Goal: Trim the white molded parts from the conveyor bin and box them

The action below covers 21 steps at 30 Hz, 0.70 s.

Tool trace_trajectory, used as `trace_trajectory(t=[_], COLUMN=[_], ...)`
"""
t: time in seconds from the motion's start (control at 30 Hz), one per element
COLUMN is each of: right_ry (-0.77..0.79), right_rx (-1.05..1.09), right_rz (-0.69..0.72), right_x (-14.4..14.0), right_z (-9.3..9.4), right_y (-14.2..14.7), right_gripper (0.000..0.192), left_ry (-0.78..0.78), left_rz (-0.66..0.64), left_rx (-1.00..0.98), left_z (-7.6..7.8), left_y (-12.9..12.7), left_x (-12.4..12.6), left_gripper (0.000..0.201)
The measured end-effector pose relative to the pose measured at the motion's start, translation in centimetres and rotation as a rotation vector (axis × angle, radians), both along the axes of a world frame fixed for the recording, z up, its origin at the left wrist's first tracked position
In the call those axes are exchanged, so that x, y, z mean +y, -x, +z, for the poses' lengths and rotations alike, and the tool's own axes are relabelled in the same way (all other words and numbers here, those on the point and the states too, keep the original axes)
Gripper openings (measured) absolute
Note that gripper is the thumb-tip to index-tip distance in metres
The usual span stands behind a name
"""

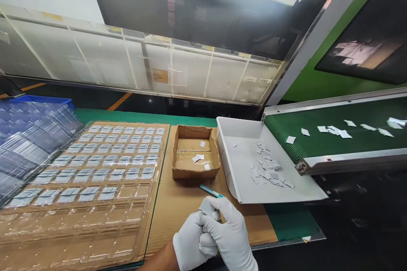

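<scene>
Both hands wore white gloves and met low in the view, over the cardboard sheet point(178, 203). The left hand point(190, 243) sat below and behind the right hand point(227, 233), the two touching. Between them they held a small grey part point(206, 206); the fingers of both hands were curled together around it, with only its upper edge showing above the gloves. Which fingers bore the grip could not be told.

A teal knife point(210, 191) projected up and to the left from the hands, its tip pointing toward the box point(195, 152). Whether a hand gripped it or it lay on the cardboard could not be told.

The open cardboard box stood just beyond the knife and contained a few small pale pieces. To its right stood a white tray point(241, 152) holding a loose heap of similar pieces. A green conveyor point(333, 139), carrying more pieces, ended above the tray's right edge.

To the left lay a clear blister tray point(95, 203); its upper rows were filled with grey parts and its lower rows were bare. Stacked clear trays point(28, 135) lay at the far left.
</scene>
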State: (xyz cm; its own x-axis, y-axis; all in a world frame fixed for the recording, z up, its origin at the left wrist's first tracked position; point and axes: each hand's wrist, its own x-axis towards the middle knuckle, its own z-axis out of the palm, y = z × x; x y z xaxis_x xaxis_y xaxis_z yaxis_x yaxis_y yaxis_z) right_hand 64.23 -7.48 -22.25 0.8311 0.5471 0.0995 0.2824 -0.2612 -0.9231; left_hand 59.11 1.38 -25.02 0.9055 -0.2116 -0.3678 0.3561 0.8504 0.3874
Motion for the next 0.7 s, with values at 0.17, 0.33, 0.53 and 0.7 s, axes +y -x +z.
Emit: trace_trajectory(t=[0.17,0.33,0.53,0.7], right_ry=[0.055,0.090,0.182,0.400], right_rx=[-0.143,-0.430,-0.417,-0.296], right_rz=[-0.048,-0.038,-0.147,-0.267], right_x=[0.0,-1.3,-3.7,-4.2], right_z=[-0.1,-1.2,-1.3,-0.7], right_y=[-1.0,-2.5,-6.4,-17.6], right_gripper=[0.031,0.020,0.040,0.020], left_ry=[-0.137,-0.815,-1.373,-2.018], left_rz=[0.089,0.233,0.264,0.335], left_rx=[0.021,-0.015,-0.068,-0.029], left_z=[-0.6,-0.1,3.9,6.3], left_y=[0.1,-0.6,-4.4,-9.0], left_x=[0.4,2.2,5.5,10.3], left_gripper=[0.035,0.040,0.032,0.030])
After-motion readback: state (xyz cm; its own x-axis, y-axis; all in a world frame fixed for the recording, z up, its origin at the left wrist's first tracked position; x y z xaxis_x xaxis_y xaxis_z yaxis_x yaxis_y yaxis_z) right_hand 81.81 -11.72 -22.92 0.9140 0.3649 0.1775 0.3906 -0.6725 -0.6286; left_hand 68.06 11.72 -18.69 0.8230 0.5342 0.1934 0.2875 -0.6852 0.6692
